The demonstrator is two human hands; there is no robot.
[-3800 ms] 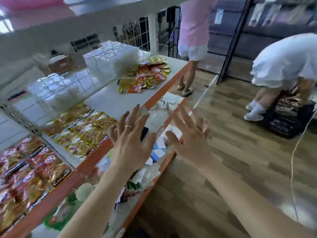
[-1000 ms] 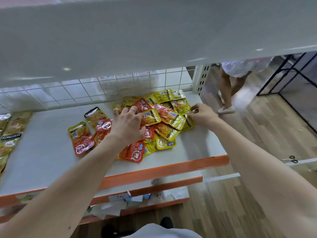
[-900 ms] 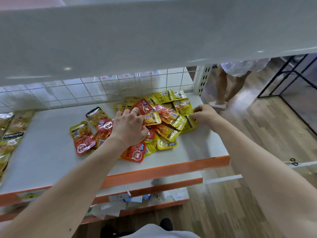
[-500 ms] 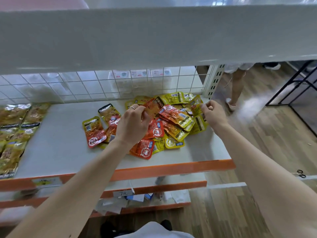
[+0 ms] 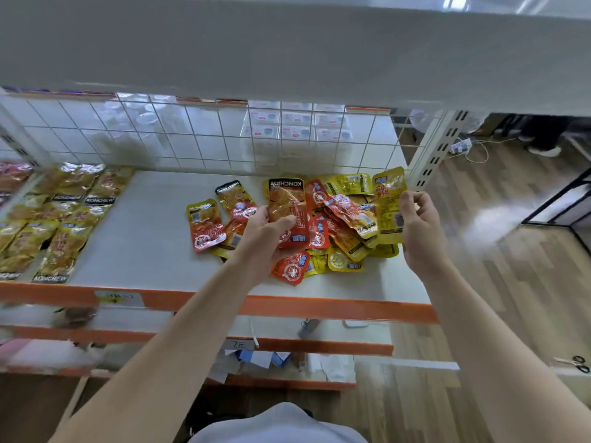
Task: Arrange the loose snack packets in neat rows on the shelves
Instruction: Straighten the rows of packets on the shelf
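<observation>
A loose heap of red and yellow snack packets (image 5: 339,231) lies on the white shelf (image 5: 137,247) with an orange front edge. My left hand (image 5: 265,231) grips an orange-red packet (image 5: 286,203) with a black top band, lifted above the heap. My right hand (image 5: 419,231) pinches a yellow packet (image 5: 388,203) upright at the heap's right side. Neat rows of yellow packets (image 5: 57,219) fill the shelf's left part.
A white upper shelf (image 5: 287,52) overhangs close above. A wire grid (image 5: 192,139) backs the shelf, with white boxes behind it. Lower shelves hold papers (image 5: 256,359). Scissors (image 5: 575,364) lie on the wooden floor at right. A shelf post (image 5: 438,148) stands at the right.
Both hands have lifted off the heap, each now holding a packet up: the left an orange-red one, the right a yellow one. The view has moved closer.
</observation>
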